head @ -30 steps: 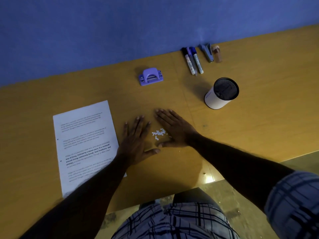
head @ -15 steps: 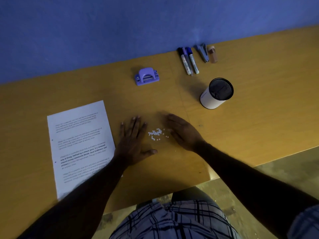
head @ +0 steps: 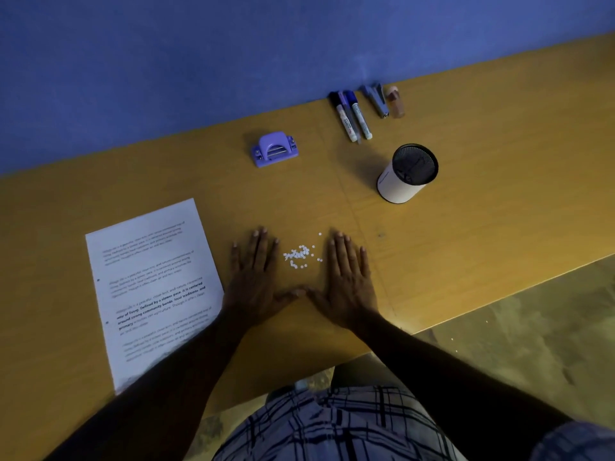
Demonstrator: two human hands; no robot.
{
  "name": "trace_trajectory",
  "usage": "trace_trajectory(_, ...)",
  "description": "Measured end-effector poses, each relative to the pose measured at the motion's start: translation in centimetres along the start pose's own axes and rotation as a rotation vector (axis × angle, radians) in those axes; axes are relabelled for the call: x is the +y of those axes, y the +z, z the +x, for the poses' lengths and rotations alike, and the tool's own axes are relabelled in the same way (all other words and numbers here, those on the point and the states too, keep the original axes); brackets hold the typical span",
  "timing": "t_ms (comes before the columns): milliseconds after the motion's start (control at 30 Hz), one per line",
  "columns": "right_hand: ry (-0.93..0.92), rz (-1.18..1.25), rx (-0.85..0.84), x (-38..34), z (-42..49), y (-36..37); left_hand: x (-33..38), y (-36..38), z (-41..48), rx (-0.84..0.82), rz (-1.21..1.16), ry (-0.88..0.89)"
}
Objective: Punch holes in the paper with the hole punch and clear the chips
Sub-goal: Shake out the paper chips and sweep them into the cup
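A small heap of white paper chips (head: 299,256) lies on the wooden desk (head: 482,227). My left hand (head: 254,277) rests flat, palm down, just left of the chips. My right hand (head: 347,281) lies flat just right of them. The two thumbs touch below the heap, so the hands frame it on three sides. Both hands hold nothing. The printed paper sheet (head: 149,287) lies to the left, with two punched holes near its left edge; my left forearm covers its lower right corner. The purple hole punch (head: 274,149) stands farther back, near the wall.
A white cylinder cup with a black mesh inside (head: 407,174) stands to the back right. Markers (head: 352,116), a stapler (head: 376,99) and a small bottle (head: 396,101) lie along the blue wall. The desk's front edge runs close to my body.
My right hand has drawn back from over the chips and turned straight, settling flat to their right. The left hand shifted little. The thumbs now meet below the heap.
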State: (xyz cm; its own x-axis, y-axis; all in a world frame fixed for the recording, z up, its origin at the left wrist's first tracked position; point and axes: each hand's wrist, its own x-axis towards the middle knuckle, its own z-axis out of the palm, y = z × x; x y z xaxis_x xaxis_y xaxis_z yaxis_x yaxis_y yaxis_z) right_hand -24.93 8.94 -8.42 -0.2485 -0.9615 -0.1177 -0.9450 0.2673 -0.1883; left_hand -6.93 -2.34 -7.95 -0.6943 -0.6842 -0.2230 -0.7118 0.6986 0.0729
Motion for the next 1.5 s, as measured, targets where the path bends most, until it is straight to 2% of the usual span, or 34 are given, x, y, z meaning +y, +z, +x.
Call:
trace_trajectory(267, -0.010, -0.085, -0.103, -0.4, 0.3, -0.1, 0.3, -0.2, -0.1, 0.021, 0.007, 0.008)
trace_trajectory(500, -0.086, -0.027, -0.036, -1.7, -0.2, 0.5, 0.0, -0.3, 0.0, -0.001, 0.004, 0.002)
trace_trajectory(700, -0.175, -0.076, -0.042, -0.4, 0.4, 0.0, -0.8, -0.4, -0.4, 0.028, -0.037, 0.038)
trace_trajectory(867, -0.008, -0.084, -0.087, 1.6, 2.8, -1.3, -1.4, -0.3, -1.5, 0.040, -0.008, 0.039)
trace_trajectory(967, 0.020, -0.077, -0.113, 1.8, 4.3, -1.8, -1.4, -0.3, -1.9, 0.034, 0.007, 0.035)
trace_trajectory(1233, -0.249, -0.120, -0.137, 0.3, 2.1, -1.2, -1.5, -0.5, -1.7, 0.030, 0.020, 0.087)
trace_trajectory(1300, -0.229, -0.121, -0.125, 0.6, 1.5, -1.5, -1.6, -0.4, -1.4, 0.019, 0.021, 0.105)
trace_trajectory(1400, -0.083, -0.110, -0.128, 1.5, 0.8, -2.4, -1.0, -0.6, -1.0, 0.019, 0.024, 0.110)
trace_trajectory(1500, -0.011, -0.104, -0.120, 2.4, -0.3, -2.6, 0.3, -1.6, -0.7, 0.021, 0.038, 0.131)
